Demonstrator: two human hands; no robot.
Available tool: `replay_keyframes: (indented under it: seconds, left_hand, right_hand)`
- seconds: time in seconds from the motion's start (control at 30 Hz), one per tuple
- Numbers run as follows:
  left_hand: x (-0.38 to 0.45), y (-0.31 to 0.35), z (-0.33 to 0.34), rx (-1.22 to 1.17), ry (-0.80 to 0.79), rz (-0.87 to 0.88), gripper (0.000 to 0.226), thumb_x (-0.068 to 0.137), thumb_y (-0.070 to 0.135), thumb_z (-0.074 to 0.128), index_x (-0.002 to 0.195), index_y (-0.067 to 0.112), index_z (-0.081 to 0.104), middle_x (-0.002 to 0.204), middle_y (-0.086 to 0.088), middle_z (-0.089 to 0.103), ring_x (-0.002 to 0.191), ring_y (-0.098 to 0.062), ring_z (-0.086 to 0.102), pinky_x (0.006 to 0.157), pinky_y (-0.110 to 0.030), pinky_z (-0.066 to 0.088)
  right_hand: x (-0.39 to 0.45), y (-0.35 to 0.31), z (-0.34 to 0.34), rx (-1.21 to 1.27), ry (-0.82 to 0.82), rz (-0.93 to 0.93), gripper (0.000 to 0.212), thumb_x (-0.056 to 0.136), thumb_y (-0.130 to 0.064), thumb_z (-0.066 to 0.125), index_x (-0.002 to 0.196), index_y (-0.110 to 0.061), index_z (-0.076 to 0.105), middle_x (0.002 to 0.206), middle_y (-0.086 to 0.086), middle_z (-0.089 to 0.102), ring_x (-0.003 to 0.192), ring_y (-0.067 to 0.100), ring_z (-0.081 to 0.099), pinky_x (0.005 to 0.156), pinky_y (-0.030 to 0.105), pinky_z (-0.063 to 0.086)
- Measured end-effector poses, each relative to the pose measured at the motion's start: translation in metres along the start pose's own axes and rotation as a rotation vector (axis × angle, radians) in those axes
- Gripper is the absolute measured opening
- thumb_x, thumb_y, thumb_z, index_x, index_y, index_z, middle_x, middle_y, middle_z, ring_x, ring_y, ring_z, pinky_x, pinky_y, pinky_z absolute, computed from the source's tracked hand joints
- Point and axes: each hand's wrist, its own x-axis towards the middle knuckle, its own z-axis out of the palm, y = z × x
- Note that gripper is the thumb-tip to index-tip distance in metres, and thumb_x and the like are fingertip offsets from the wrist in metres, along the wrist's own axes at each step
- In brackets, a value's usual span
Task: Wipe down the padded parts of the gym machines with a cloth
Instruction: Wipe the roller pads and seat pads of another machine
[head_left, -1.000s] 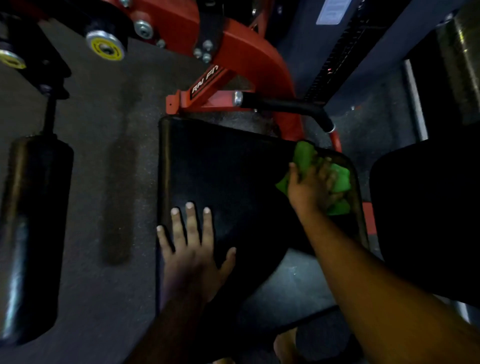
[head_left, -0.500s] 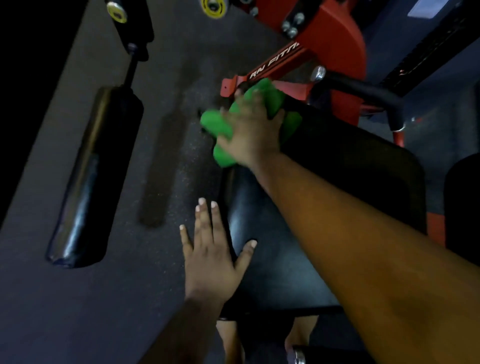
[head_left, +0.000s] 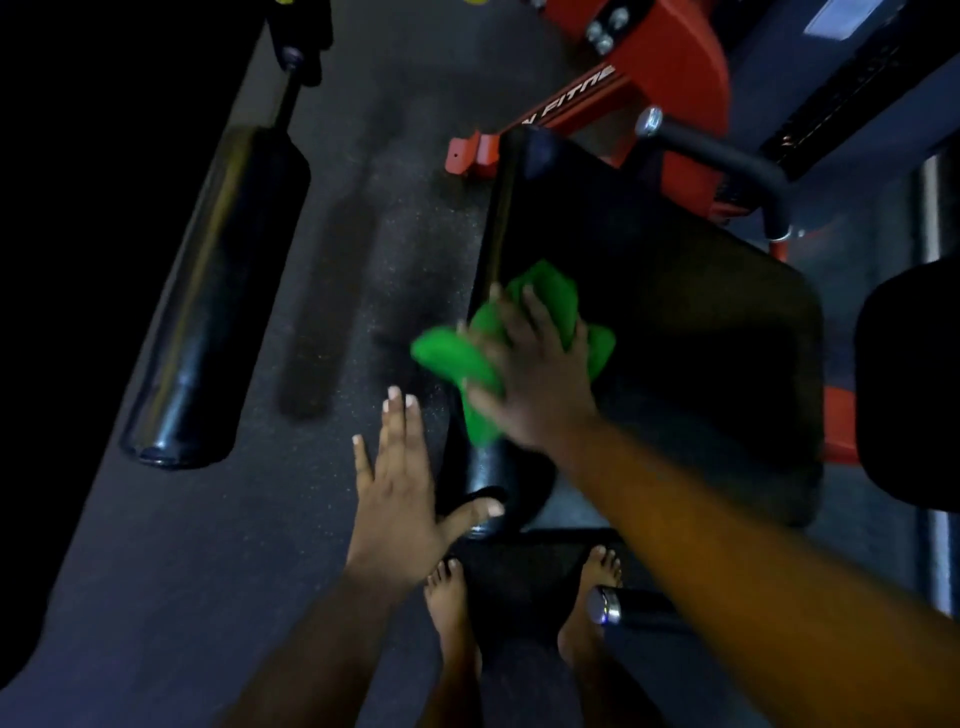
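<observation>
A black padded seat (head_left: 691, 322) on a red machine frame (head_left: 670, 57) fills the middle right. My right hand (head_left: 535, 379) presses a green cloth (head_left: 457, 358) flat against the seat's left edge, about halfway along it; the hand is blurred. My left hand (head_left: 400, 493) is spread with fingers apart just left of the seat's near corner, thumb touching the pad's edge, holding nothing. A black padded roller (head_left: 208, 312) hangs on a rod at the left.
Dark rubber floor (head_left: 337, 234) lies between roller and seat. A black handle bar (head_left: 727, 161) curves behind the seat. Another black pad (head_left: 914, 384) sits at the right edge. My bare feet (head_left: 452, 603) and a chrome-capped bar (head_left: 608, 605) are below.
My right hand has swept the green cloth from the seat's far right side across to its far left corner, then down the left edge toward me. The left hand slid off the pad's near corner.
</observation>
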Motion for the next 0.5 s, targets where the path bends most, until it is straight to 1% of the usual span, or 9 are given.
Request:
replay_keyframes:
  seconds: [0.1, 0.17, 0.2, 0.23, 0.3, 0.33, 0.37, 0.43, 0.5]
  left_hand:
    - [-0.017, -0.006, -0.004, -0.14, -0.034, 0.064, 0.119, 0.081, 0.093, 0.032, 0.16, 0.017, -0.016, 0.168, 0.003, -0.026, 0.156, -0.013, -0.016, 0.125, -0.061, 0.0]
    - [-0.016, -0.006, -0.007, -0.151, -0.037, 0.09, 0.11, 0.085, 0.091, 0.027, 0.159, 0.022, -0.016, 0.167, 0.008, -0.026, 0.156, -0.01, -0.015, 0.125, -0.061, 0.002]
    - [-0.013, -0.005, -0.007, -0.147, -0.032, 0.103, 0.106, 0.086, 0.09, 0.025, 0.159, 0.025, -0.016, 0.167, 0.01, -0.027, 0.156, -0.008, -0.015, 0.125, -0.059, 0.001]
    - [-0.009, -0.003, -0.008, -0.146, -0.021, 0.11, 0.103, 0.087, 0.088, 0.024, 0.158, 0.027, -0.017, 0.166, 0.011, -0.027, 0.155, -0.007, -0.016, 0.126, -0.057, 0.0]
    - [0.0, 0.003, -0.008, -0.144, -0.006, 0.111, 0.101, 0.088, 0.088, 0.022, 0.159, 0.026, -0.014, 0.167, 0.01, -0.024, 0.155, -0.006, -0.015, 0.127, -0.052, -0.004]
    - [0.005, 0.007, -0.009, -0.149, 0.015, 0.106, 0.102, 0.087, 0.088, 0.021, 0.161, 0.025, -0.011, 0.168, 0.009, -0.021, 0.155, -0.006, -0.014, 0.127, -0.05, -0.004]
    - [0.008, 0.01, -0.008, -0.158, 0.033, 0.1, 0.103, 0.087, 0.089, 0.02, 0.162, 0.023, -0.008, 0.169, 0.008, -0.018, 0.155, -0.005, -0.013, 0.127, -0.049, -0.004]
    - [0.011, 0.015, -0.007, -0.169, 0.053, 0.077, 0.104, 0.087, 0.088, 0.019, 0.163, 0.021, -0.003, 0.17, 0.006, -0.014, 0.156, -0.006, -0.01, 0.127, -0.049, -0.002]
    - [0.011, 0.021, -0.006, -0.096, 0.032, 0.103, 0.1, 0.089, 0.085, 0.021, 0.163, 0.021, -0.001, 0.171, 0.004, -0.014, 0.157, -0.009, -0.01, 0.127, -0.053, -0.001]
  right_hand:
    - [-0.101, -0.013, 0.015, 0.038, -0.099, -0.206, 0.075, 0.082, -0.075, 0.043, 0.152, -0.051, 0.03, 0.171, -0.006, 0.008, 0.157, 0.025, 0.001, 0.112, 0.074, 0.013]
    - [-0.107, 0.008, 0.02, 0.025, -0.071, -0.264, 0.076, 0.085, -0.077, 0.04, 0.155, -0.048, 0.028, 0.17, -0.006, 0.011, 0.157, 0.023, 0.003, 0.111, 0.077, 0.012]
    - [-0.092, 0.019, 0.019, 0.026, -0.037, -0.193, 0.078, 0.086, -0.077, 0.036, 0.157, -0.046, 0.025, 0.17, -0.004, 0.012, 0.157, 0.025, 0.005, 0.109, 0.079, 0.012]
    - [-0.068, 0.027, 0.016, 0.06, -0.014, -0.025, 0.081, 0.086, -0.078, 0.03, 0.158, -0.044, 0.019, 0.17, -0.002, 0.008, 0.157, 0.026, 0.003, 0.108, 0.081, 0.01]
    - [-0.022, 0.026, 0.01, 0.156, -0.035, 0.377, 0.084, 0.084, -0.079, 0.022, 0.159, -0.045, 0.005, 0.171, -0.003, -0.002, 0.157, 0.027, -0.004, 0.109, 0.081, 0.005]
    - [-0.013, 0.015, 0.01, 0.156, -0.026, 0.457, 0.085, 0.083, -0.079, 0.022, 0.159, -0.045, 0.003, 0.171, -0.003, -0.002, 0.157, 0.029, -0.003, 0.109, 0.081, 0.005]
    - [-0.019, 0.002, 0.013, 0.134, 0.01, 0.428, 0.085, 0.083, -0.078, 0.026, 0.159, -0.045, 0.005, 0.171, -0.001, 0.0, 0.156, 0.032, -0.002, 0.107, 0.081, 0.006]
    - [-0.056, -0.025, 0.017, 0.109, -0.002, 0.154, 0.084, 0.084, -0.073, 0.042, 0.158, -0.047, 0.012, 0.171, -0.002, 0.003, 0.156, 0.032, 0.001, 0.108, 0.08, 0.011]
    - [-0.108, -0.014, 0.022, 0.114, -0.02, -0.049, 0.082, 0.083, -0.073, 0.048, 0.156, -0.049, 0.02, 0.17, -0.007, 0.008, 0.157, 0.026, 0.004, 0.112, 0.075, 0.015]
